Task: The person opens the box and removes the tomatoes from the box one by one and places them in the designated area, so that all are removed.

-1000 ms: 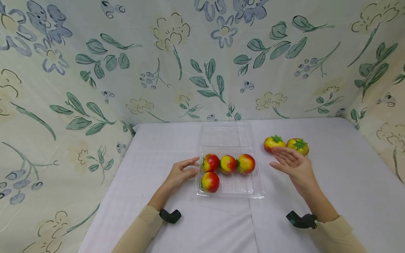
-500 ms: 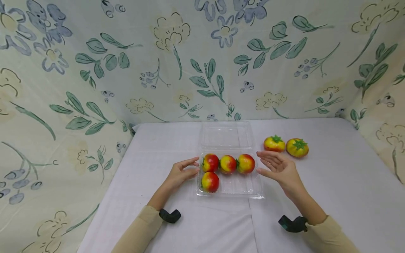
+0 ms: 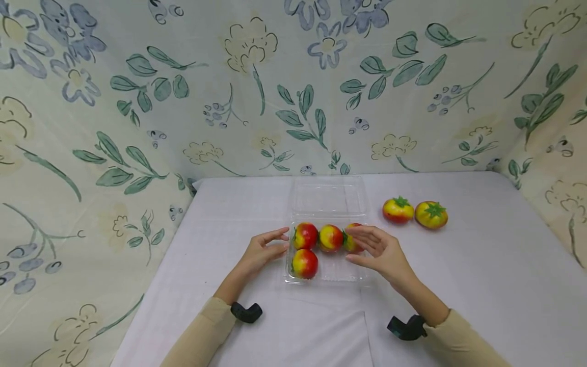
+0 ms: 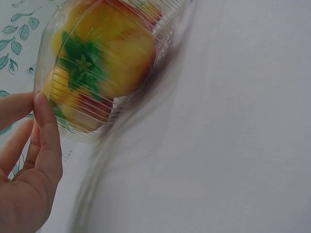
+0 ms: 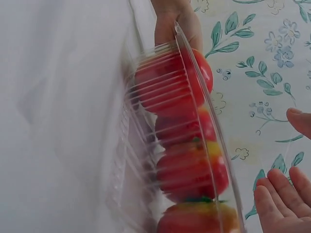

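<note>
A clear plastic box (image 3: 341, 272) stands with its lid (image 3: 328, 198) laid back, holding several red-yellow fruits (image 3: 305, 264), three in the back row and one at front left. My left hand (image 3: 261, 255) pinches the box's left rim; in the left wrist view thumb and fingers (image 4: 46, 121) meet on that edge. Over the box's right part hovers my right hand (image 3: 382, 255), fingers spread and holding nothing, partly hiding the rightmost fruit (image 3: 352, 244). The right wrist view shows this hand (image 5: 286, 199) apart from the box wall.
Two yellow-red fruits with green tops, one (image 3: 398, 210) beside the other (image 3: 431, 214), lie on the white cloth (image 3: 481, 244) right of the box. A floral curtain (image 3: 293, 92) hangs behind and at the sides.
My right hand has moved left from beside the two loose fruits to above the box's right side. The left hand and the fruits have stayed in place.
</note>
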`<state>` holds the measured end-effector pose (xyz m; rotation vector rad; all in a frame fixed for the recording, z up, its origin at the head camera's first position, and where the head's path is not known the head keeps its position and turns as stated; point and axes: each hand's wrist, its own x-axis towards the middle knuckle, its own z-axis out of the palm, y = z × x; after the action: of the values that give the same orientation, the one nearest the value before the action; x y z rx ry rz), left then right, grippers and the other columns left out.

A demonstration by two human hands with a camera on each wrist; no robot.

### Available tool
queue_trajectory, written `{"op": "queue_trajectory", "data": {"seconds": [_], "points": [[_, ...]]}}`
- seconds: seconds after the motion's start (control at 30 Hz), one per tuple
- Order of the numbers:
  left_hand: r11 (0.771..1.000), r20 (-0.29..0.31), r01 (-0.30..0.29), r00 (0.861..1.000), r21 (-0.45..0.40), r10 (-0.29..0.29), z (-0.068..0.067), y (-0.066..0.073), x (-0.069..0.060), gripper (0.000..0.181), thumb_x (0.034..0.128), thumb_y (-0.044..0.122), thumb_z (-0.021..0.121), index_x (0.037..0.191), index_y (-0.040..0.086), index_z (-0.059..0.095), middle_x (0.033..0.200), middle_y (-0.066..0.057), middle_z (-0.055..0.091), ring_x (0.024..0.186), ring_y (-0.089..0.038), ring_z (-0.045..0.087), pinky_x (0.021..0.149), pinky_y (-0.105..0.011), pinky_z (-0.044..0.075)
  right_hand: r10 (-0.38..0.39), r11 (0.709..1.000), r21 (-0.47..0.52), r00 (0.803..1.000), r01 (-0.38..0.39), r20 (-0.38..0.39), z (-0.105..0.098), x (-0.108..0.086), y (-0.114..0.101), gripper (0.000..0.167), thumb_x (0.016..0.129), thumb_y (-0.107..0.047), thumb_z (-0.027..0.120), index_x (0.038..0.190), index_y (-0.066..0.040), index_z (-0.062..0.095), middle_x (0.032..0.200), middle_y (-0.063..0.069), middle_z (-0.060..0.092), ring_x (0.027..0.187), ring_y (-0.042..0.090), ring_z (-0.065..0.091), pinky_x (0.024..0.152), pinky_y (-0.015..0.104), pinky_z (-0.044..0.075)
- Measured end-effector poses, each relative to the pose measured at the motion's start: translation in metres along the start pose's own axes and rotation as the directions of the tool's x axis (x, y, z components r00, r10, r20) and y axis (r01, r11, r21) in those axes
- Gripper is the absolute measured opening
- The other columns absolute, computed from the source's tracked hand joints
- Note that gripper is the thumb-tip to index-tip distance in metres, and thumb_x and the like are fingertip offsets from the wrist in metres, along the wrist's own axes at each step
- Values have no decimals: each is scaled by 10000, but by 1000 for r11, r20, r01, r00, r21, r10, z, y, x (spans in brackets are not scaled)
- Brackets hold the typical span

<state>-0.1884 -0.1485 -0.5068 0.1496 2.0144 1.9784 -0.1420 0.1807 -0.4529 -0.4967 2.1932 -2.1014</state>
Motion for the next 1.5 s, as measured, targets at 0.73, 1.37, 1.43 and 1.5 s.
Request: {"op": "queue_trajectory", "data": {"seconds": [0.73,1.37,1.43,1.5], "points": [[1000,23,17,1000,2,-17,2,8,-2,487,945,46,672,1416,25,549,1256,-228,563,919,-143,645,871,-279,562,7,999,50,994,-13,109,38,11,7,584,768,1,843,1285,35,574,1341,245,571,1254,392,535,1037,506,413],[1000,-16,-12,1000,27,12,1,1,-2,478,931,132,715,1393,99,599,1223,-158,592,970,-178,654,883,-282,556,-33,999,5,987,33,159,65,16,15,576,759,12,845,1274,46,590,1316,232,593,1255,401,537,1038,555,388],[1000,-14,-12,1000,25,13,1,1,-2,478,931,131,715,1393,99,598,1220,-156,591,962,-176,655,884,-280,556,-30,1000,-2,987,31,159,67,17,17,582,755,10,848,1278,36,594,1312,225,598,1249,379,549,1040,556,386],[1000,-12,-15,1000,21,15,1,1,-2,479,931,127,715,1393,95,597,1218,-157,591,952,-172,658,884,-280,556,-31,999,-9,986,33,161,69,18,19,592,746,13,855,1278,34,595,1308,223,602,1244,368,557,1044,553,388]]}}
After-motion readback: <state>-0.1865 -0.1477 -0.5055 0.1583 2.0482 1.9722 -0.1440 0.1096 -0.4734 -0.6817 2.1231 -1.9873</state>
